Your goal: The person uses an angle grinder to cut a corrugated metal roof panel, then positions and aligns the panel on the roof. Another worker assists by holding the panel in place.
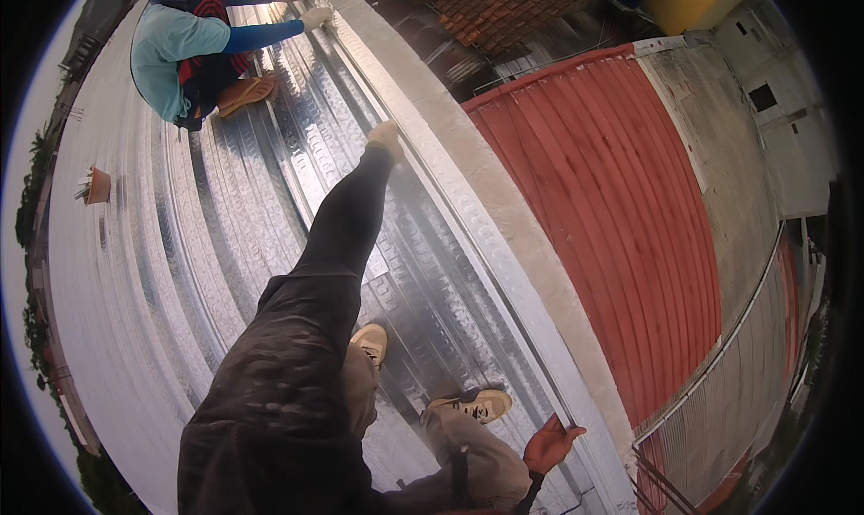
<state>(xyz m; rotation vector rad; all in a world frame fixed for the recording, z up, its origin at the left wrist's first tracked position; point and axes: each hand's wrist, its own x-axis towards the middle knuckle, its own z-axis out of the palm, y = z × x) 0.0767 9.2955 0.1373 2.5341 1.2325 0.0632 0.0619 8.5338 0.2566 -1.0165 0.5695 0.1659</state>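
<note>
A long, silvery metal flashing strip (504,267) runs along the foot of a concrete parapet, on the edge of a ribbed metal roof (243,281). My left hand (385,140), in a pale glove, reaches far forward and is closed at the strip's inner edge. Low on the right, my bare right hand (551,445) is palm up against the same strip, its fingertips hidden by the metal and its thumb pointing right. My shoes (486,406) stand on the roof between the two hands.
A co-worker (184,51) squats at the far left, with gloved hands (315,18) by the far part of the strip. An orange-brown container (98,186) with things in it stands on the roof. Beyond the concrete parapet (513,200) lies a lower red roof (594,218).
</note>
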